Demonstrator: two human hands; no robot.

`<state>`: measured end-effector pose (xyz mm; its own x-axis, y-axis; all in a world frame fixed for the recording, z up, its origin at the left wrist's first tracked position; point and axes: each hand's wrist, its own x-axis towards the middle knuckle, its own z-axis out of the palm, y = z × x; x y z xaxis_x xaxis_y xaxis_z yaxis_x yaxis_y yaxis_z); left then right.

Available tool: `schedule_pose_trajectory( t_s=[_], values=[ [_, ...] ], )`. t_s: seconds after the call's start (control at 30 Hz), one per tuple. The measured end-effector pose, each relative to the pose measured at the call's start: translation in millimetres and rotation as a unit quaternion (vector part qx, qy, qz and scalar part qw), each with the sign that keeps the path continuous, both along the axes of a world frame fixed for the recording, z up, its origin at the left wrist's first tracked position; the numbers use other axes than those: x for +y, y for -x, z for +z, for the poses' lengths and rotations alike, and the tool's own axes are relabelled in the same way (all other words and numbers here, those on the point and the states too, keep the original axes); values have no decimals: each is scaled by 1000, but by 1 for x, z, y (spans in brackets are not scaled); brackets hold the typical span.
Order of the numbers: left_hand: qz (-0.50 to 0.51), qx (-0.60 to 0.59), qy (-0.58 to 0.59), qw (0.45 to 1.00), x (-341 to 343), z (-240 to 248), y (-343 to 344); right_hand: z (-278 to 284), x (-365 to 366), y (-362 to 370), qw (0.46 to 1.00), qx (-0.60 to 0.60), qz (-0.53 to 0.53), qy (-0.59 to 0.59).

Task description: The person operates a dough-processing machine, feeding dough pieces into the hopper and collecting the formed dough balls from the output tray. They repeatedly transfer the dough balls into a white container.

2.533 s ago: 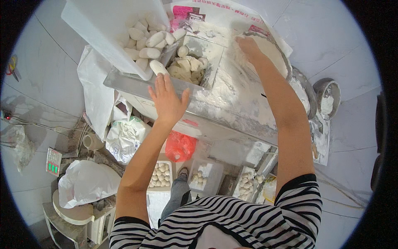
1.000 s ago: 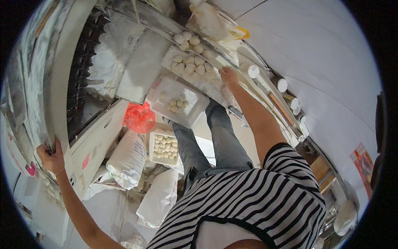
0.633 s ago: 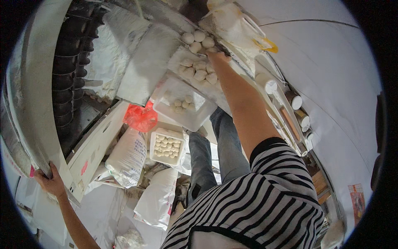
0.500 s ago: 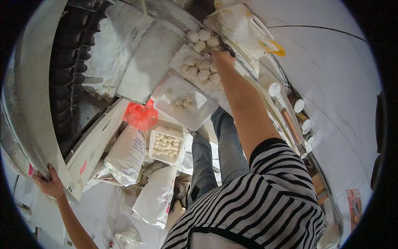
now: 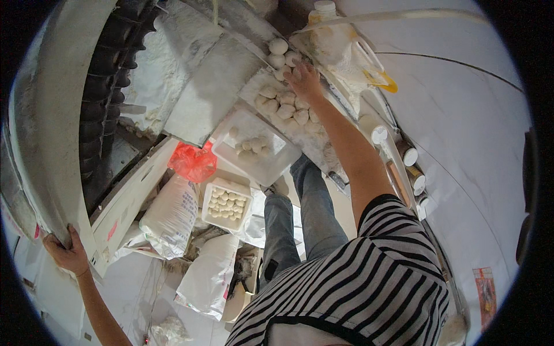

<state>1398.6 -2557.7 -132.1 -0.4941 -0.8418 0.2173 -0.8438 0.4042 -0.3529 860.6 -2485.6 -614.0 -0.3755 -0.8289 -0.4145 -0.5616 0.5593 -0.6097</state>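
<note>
My right hand (image 5: 303, 82) reaches to the far part of the floury work surface. Its fingers are spread over and beside a small cluster of round white dough balls (image 5: 278, 46); whether they press on one is hard to see. Just nearer lies a second group of dough balls (image 5: 286, 111), flatter and floury. At the far left, my left hand (image 5: 68, 254) is closed round the lower end of a long pale curved panel (image 5: 43, 144), thumb on one side and fingers on the other.
A translucent tub (image 5: 228, 154) with several dough pieces stands before me. Below are a white tray (image 5: 206, 216) of small dough balls, a red plastic bag (image 5: 193, 161) and white sacks (image 5: 170, 216). A dark ribbed part (image 5: 104, 98) runs along the left; jars (image 5: 410, 155) line the right.
My right hand's fingers have spread and lifted into sight over the far dough balls, which sit in a slightly different arrangement. The view has shifted a little. My left hand keeps its hold.
</note>
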Motion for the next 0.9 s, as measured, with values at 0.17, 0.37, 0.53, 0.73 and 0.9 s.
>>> schedule_pose_trajectory(
  t_s=[0.17,0.37,0.53,0.73,0.9],
  values=[
    [16,38,-16,999,1,-1,-4,-37,-27,-1,998,19,8,-53],
    [45,35,-34,998,4,2,-9,-50,-46,4,973,151,128,-120],
    [39,27,-25,999,4,3,-7,-17,-26,4,989,135,55,-29],
    [1,6,-17,1000,0,2,-2,80,46,-4,992,-92,78,47],
    [16,17,-17,1000,1,2,1,42,16,7,992,-92,-75,-49]
  ],
)
